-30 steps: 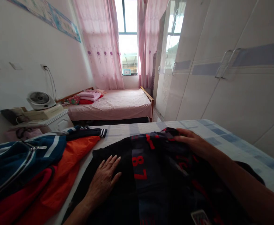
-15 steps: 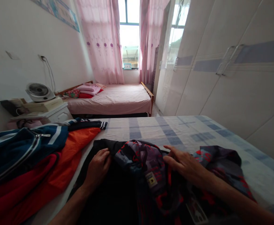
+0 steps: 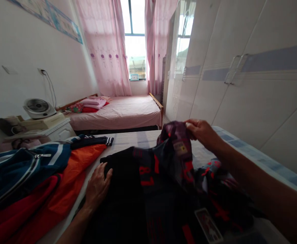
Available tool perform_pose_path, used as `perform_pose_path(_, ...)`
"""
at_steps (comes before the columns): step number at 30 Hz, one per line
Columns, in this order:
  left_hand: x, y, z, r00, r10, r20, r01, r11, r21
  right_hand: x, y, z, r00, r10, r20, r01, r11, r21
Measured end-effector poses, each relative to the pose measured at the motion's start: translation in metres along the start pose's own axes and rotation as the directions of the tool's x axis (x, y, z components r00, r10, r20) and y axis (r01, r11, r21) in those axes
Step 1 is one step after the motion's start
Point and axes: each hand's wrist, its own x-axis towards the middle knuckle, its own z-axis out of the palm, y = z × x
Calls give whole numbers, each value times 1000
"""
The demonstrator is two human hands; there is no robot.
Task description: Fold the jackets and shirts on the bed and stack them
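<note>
A black jacket (image 3: 124,189) with dark purple and red patterned parts lies spread on the near bed, a red number and a pale label patch showing on it. My right hand (image 3: 200,133) pinches the purple patterned edge (image 3: 175,134) and holds it raised above the bed. On the jacket's black left edge rests my left hand (image 3: 99,184), its fingers apart and the thumb spread, gripping nothing. More patterned cloth (image 3: 214,169) is bunched under my right forearm. The jacket's lower part is dark and hard to make out.
A blue zip jacket (image 3: 52,159) and orange and red clothes (image 3: 72,181) lie to the left. The checked bed sheet (image 3: 226,135) runs beneath. Beyond are a pink bed (image 3: 128,112), a fan (image 3: 38,106) on a cabinet, and white wardrobes (image 3: 240,108) on the right.
My right hand has closed on the patterned edge and lifted it up, baring the red number. My left hand has shifted slightly left and down, its fingers more spread.
</note>
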Motion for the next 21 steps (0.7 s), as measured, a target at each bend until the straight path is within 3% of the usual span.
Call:
perform_pose_path(3,1,0,-1,1000,-15,14,15,999,-29,47,19,-17,966,80,-244,-39,985,170)
perform_pose_path(6,2,-1,-3,999,-32,18,33,998,-54,65,54,-17,945,243,-217,-213,965,156)
perform_pose_path(9,2,-1,-9,997,-71,30,73,996,-52,46,90,-10,934,325,-149,-317,945,75)
perform_pose_path(12,5,-2,-19,989,-131,72,135,989,-55,9,115,-11,936,352,-6,-352,936,3)
perform_pose_path(15,13,-4,-34,966,-219,138,229,971,-66,-24,124,-23,925,289,247,-282,957,-64)
perform_pose_path(18,22,-4,-48,916,-311,253,321,947,4,-42,129,-37,871,244,426,-227,970,-91)
perform_pose_path(21,25,4,-57,843,-356,402,378,925,26,-47,138,-44,820,266,507,-234,964,-128)
